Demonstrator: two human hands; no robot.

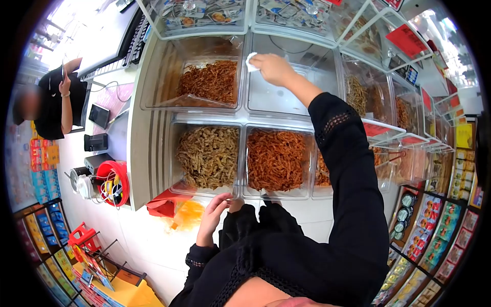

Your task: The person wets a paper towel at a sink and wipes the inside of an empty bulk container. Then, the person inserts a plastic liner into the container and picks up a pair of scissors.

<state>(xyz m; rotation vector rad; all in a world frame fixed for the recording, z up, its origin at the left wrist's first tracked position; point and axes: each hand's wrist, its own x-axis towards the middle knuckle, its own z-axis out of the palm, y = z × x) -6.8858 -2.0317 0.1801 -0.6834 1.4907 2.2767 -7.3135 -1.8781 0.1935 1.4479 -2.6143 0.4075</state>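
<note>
My right hand reaches forward, closed on a white wipe, a tissue or a cloth. It is over the left wall of a clear plastic bin whose bare bottom shows. My left hand is low, its fingers loosely apart near the front edge of the closer bins, and I see nothing in it. Close to it are a bin of greenish-brown dried strips and one of reddish-brown strips. Left of the bare bin, another bin holds dark red shreds.
Bins of small wrapped packets line the back. More bins continue right, partly behind my right arm. At left, a counter carries a keyboard and a red basket of cables. A person is beyond it.
</note>
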